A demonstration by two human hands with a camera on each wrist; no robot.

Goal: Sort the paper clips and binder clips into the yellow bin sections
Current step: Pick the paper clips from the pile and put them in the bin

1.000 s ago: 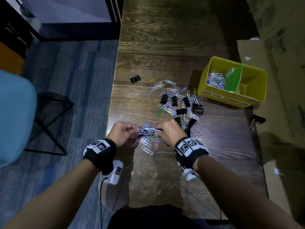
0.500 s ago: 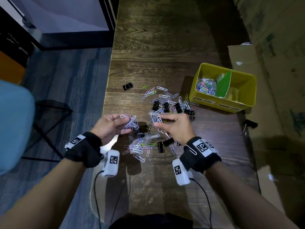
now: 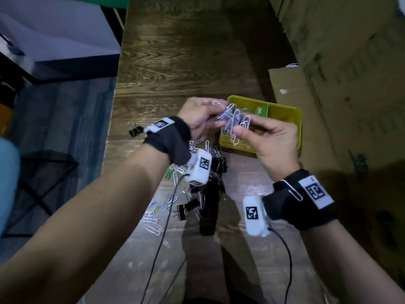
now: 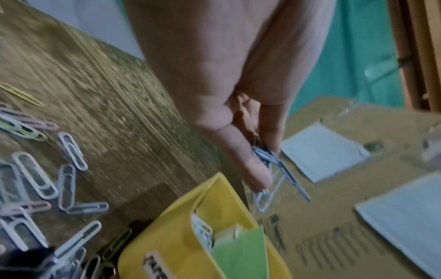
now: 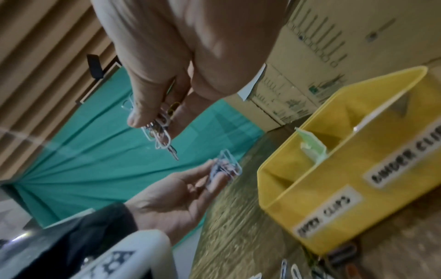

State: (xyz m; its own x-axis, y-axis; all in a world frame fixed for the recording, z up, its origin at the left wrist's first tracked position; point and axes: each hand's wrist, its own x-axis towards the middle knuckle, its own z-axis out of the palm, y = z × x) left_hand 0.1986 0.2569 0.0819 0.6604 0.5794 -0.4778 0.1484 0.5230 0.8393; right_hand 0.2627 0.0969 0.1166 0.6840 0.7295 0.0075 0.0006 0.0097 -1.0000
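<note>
Both hands hover over the left end of the yellow bin (image 3: 287, 107), which a green divider (image 3: 262, 110) splits in two. My left hand (image 3: 217, 115) pinches a bunch of paper clips (image 3: 228, 116). My right hand (image 3: 244, 126) pinches more paper clips (image 3: 243, 125) right beside them. In the right wrist view the bin (image 5: 334, 169) bears the labels PAPER CLIPS and BINDER CLIPS. In the left wrist view, clips (image 4: 269, 164) hang from my left fingertips above the bin (image 4: 179, 236). A mixed pile of paper clips and black binder clips (image 3: 197, 194) lies on the table under my left wrist.
One black binder clip (image 3: 135, 130) sits alone near the table's left edge. Cardboard boxes (image 3: 339, 95) stand right of the bin. A stray paper clip (image 3: 292, 190) clings to my right wristband. A blue chair (image 3: 6, 183) is on the floor at left.
Both hands lifted bunches of paper clips off the pile and carried them forward and right, from above the pile to over the yellow bin.
</note>
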